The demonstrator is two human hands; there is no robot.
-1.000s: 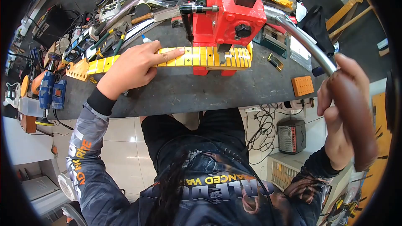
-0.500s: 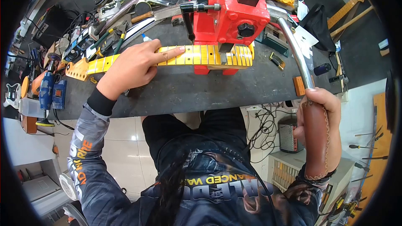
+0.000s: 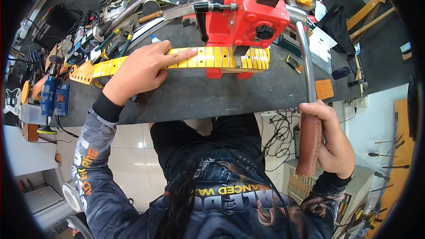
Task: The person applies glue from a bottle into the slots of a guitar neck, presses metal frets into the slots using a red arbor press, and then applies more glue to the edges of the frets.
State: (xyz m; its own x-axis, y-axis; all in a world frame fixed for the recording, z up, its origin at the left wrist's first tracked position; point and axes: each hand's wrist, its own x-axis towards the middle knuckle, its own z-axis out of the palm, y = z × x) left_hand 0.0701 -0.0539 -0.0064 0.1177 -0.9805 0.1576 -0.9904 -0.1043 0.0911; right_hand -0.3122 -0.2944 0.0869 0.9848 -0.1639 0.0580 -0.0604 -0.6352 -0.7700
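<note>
A yellow guitar neck point(image 3: 201, 57) with dark dot markers lies across the bench, its body end under the ram point(image 3: 240, 50) of a red arbor press point(image 3: 252, 15). My left hand point(image 3: 139, 71) is wrapped round the middle of the neck, index finger stretched along the fretboard. The neck's headstock point(image 3: 81, 74) points left. On the right, my right hand point(image 3: 333, 139) is closed on the brown leather-covered grip point(image 3: 308, 144) of the press's steel lever point(image 3: 306, 57). A small block sits at the ram's foot, against the frets. The neck's underside is mostly hidden.
Behind the neck, the dark bench point(image 3: 186, 99) carries a clutter of hand tools, with a blue rotary tool point(image 3: 48, 96) at the left. An orange perforated block point(image 3: 324, 89) lies right of the lever. Cables point(image 3: 281, 137) hang below the bench edge.
My right hand has swung the lever grip leftward. The press head has shifted slightly right and the neck's body end a little with it. My left hand stays almost where it was.
</note>
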